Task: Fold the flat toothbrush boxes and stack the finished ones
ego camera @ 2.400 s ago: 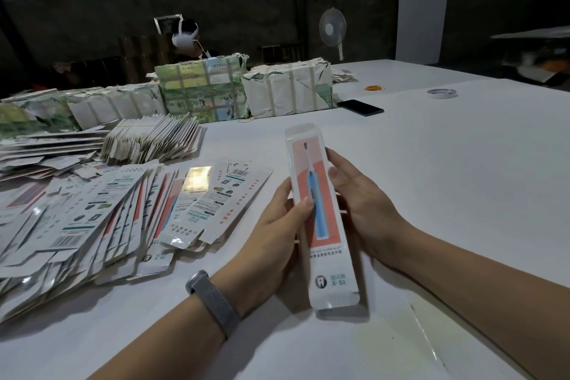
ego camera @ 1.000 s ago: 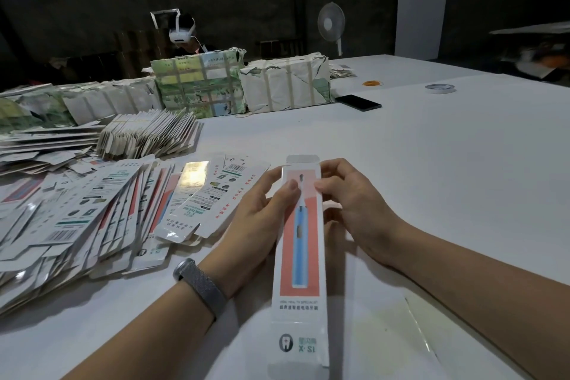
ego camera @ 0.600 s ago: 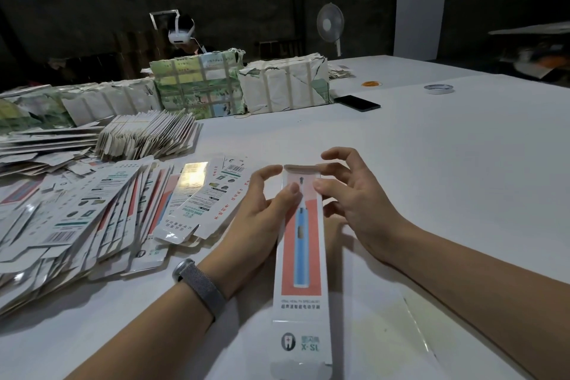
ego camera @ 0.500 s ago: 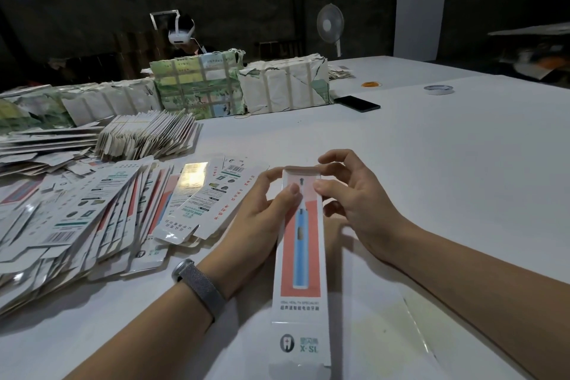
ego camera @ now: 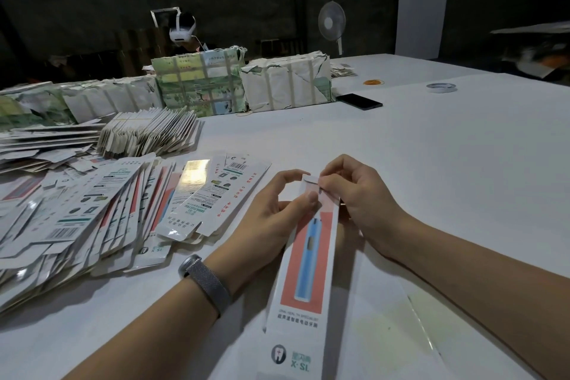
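Both hands (ego camera: 311,210) pinching the toothbrush box (ego camera: 308,256) far-end flap, flat boxes (ego camera: 92,219) left, open table (ego camera: 431,148) right.

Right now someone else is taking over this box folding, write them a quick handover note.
Left hand: grips the upper part of the toothbrush box.
Right hand: pinches the box's top flap.
Box is opened into shape, its far end unclosed, its near end out of frame.
Flat boxes lie fanned on the table to the left.
Left: tuck the flap, stack the box, fold the rest.
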`<action>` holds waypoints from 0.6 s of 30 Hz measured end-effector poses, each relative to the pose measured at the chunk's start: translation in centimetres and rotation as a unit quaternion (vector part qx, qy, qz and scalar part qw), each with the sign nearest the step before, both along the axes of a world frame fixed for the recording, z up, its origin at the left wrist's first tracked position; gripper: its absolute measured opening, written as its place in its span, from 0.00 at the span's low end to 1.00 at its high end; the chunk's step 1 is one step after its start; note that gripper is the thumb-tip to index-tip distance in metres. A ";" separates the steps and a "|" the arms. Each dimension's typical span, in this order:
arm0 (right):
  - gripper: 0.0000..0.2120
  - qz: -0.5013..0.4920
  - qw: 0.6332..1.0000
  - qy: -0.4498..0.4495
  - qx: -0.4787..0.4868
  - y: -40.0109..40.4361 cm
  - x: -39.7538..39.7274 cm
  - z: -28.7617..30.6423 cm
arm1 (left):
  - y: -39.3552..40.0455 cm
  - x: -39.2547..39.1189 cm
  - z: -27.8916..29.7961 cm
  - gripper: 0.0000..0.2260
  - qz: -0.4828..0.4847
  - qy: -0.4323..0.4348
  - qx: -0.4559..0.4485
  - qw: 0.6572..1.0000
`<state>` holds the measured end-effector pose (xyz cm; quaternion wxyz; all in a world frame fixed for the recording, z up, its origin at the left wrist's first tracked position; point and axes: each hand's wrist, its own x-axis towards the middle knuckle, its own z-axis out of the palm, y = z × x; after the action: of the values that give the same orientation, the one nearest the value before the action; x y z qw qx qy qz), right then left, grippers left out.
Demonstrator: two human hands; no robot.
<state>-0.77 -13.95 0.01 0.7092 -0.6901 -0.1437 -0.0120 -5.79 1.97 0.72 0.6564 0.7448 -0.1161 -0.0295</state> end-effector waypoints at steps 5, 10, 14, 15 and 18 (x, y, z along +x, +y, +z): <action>0.10 0.011 1.000 0.021 -0.015 0.1 0.1 0.0 | 0.0 -0.2 0.2 0.18 -0.007 0.001 0.027 1.000; 0.10 0.015 0.999 0.022 -0.028 -0.3 0.2 0.1 | -0.2 -0.3 0.4 0.16 -0.015 -0.002 0.026 1.000; 0.13 0.008 0.999 -0.003 -0.041 -0.1 0.1 -0.1 | -0.3 -0.2 0.5 0.11 -0.013 -0.007 0.016 1.000; 0.12 0.007 0.999 -0.007 -0.041 -0.1 0.2 -0.1 | -0.3 -0.2 0.5 0.10 -0.015 -0.006 0.016 1.000; 0.10 0.002 0.999 -0.015 -0.033 -0.1 0.2 -0.1 | -0.3 -0.2 0.4 0.08 -0.018 -0.003 0.026 0.999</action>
<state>-0.59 -14.02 -0.12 0.6840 -0.7125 -0.1557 -0.0161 -5.98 1.66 1.13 0.6358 0.7594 -0.1310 -0.0423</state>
